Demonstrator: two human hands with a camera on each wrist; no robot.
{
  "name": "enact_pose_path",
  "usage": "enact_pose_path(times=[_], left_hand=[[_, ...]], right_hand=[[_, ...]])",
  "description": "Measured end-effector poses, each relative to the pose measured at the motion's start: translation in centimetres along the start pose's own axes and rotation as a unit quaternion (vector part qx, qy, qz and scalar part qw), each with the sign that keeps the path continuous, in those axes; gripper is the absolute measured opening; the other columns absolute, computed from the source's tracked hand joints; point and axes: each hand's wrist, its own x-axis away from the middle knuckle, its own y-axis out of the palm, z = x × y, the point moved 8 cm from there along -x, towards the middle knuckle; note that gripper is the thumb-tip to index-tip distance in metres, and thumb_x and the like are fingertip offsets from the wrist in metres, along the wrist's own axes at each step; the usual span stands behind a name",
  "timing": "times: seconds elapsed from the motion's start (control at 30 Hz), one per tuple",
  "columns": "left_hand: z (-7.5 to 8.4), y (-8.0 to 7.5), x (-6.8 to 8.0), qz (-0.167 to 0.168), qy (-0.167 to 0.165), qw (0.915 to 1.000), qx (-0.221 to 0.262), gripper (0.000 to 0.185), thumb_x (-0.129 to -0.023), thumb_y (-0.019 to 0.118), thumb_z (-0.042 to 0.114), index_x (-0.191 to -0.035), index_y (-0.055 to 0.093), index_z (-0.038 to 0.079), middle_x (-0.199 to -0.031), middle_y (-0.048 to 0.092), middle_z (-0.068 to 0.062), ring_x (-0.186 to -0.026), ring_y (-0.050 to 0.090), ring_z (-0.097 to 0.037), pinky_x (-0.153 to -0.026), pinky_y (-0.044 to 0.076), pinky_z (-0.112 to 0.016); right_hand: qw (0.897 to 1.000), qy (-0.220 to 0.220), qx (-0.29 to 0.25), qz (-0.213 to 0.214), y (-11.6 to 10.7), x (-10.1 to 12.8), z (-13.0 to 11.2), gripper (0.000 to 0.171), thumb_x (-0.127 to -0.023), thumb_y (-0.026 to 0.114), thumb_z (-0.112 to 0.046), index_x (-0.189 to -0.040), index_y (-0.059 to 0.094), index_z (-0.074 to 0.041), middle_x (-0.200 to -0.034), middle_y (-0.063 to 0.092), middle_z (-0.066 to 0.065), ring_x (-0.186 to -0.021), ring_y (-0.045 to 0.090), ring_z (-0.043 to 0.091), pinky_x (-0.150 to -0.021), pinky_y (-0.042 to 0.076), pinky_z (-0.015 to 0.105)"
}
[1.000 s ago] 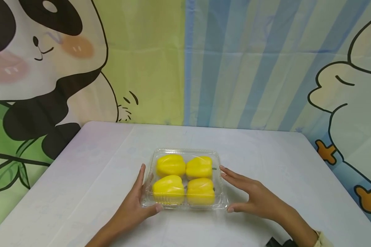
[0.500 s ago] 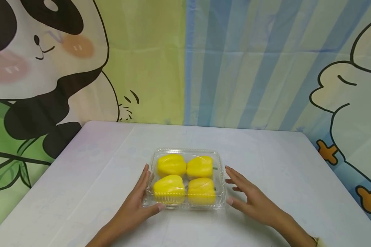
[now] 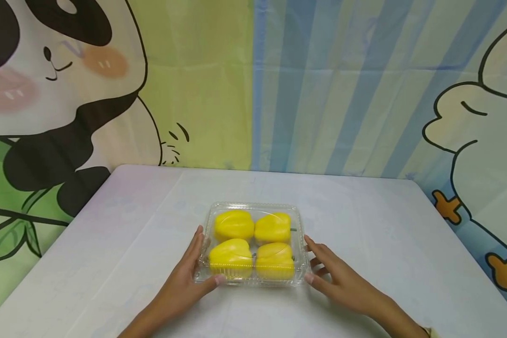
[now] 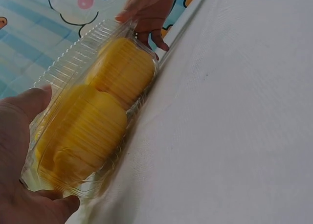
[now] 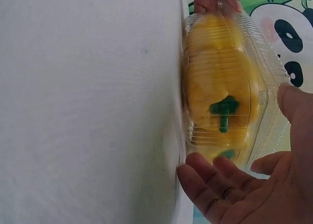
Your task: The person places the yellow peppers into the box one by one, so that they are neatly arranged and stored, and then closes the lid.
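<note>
A clear plastic clamshell box (image 3: 253,244) holding four yellow bell peppers (image 3: 251,245) sits on the white tabletop (image 3: 363,234) between the two hands. The left hand (image 3: 185,281) lies with fingers straight along the box's left side, thumb curled round the near corner. The right hand (image 3: 338,279) rests at the box's right side, fingers loosely spread and touching the wall, thumb at the near corner, gripping nothing firmly.
</note>
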Motion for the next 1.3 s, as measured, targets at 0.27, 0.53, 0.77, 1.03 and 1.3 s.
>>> enact_pose_path(times=[0.27, 0.53, 0.77, 1.03, 1.3], left_hand=[[0.1, 0.1, 0.0, 0.003, -0.007, 0.9999, -0.008, 0.109, -0.083, 0.075, 0.047, -0.156, 0.005, 0.007, -0.161, -0.007, 0.001, -0.146, 0.004, -0.028, -0.108, 0.023, -0.042], [0.3, -0.1, 0.0, -0.012, -0.023, 0.9996, -0.006, 0.110, -0.082, 0.074, 0.050, -0.156, 0.005, 0.006, -0.162, -0.006, -0.002, -0.146, 0.003, -0.026, -0.107, 0.024, -0.039], [0.4, -1.3, 0.2, -0.033, -0.062, 0.9975, 0.000, 0.100, -0.082, 0.073, 0.051, -0.156, 0.019, 0.010, -0.161, 0.010, -0.006, -0.143, 0.021, -0.031, -0.105, 0.034, -0.042], [0.0, -2.4, 0.2, -0.032, -0.125, 0.9913, -0.026, 0.100, -0.075, 0.081, 0.048, -0.155, 0.028, 0.018, -0.142, 0.043, -0.008, -0.122, 0.052, -0.030, -0.096, 0.048, -0.044], [-0.9, -2.9, -0.1, -0.077, -0.158, 0.9843, -0.011, 0.087, -0.080, 0.080, 0.040, -0.144, 0.041, -0.004, -0.104, 0.063, -0.004, -0.091, 0.059, -0.016, -0.077, 0.053, -0.032]], right_hand=[[0.995, 0.011, -0.084, -0.045, 0.8, 0.0, -0.1, 0.074, -0.102, 0.053, -0.021, -0.158, 0.003, -0.023, -0.105, 0.064, 0.002, -0.085, 0.063, 0.019, -0.079, 0.053, 0.029], [0.970, -0.001, -0.234, -0.070, 1.4, -0.2, -0.3, 0.077, -0.101, 0.053, -0.009, -0.158, 0.003, -0.020, -0.103, 0.062, 0.020, -0.078, 0.060, 0.033, -0.076, 0.054, 0.032], [0.958, -0.004, -0.279, -0.073, 1.6, -0.3, -0.3, 0.076, -0.099, 0.054, -0.003, -0.158, 0.006, -0.013, -0.096, 0.058, 0.031, -0.074, 0.060, 0.023, -0.072, 0.055, 0.034], [0.961, 0.016, -0.267, -0.065, 1.6, -0.4, -0.2, 0.077, -0.098, 0.057, -0.007, -0.158, 0.008, -0.012, -0.093, 0.057, 0.032, -0.072, 0.061, 0.021, -0.071, 0.055, 0.032], [0.964, 0.015, -0.259, -0.059, 1.5, -0.3, -0.1, 0.077, -0.098, 0.058, -0.007, -0.157, 0.007, -0.009, -0.094, 0.059, 0.029, -0.072, 0.060, 0.022, -0.070, 0.055, 0.032]])
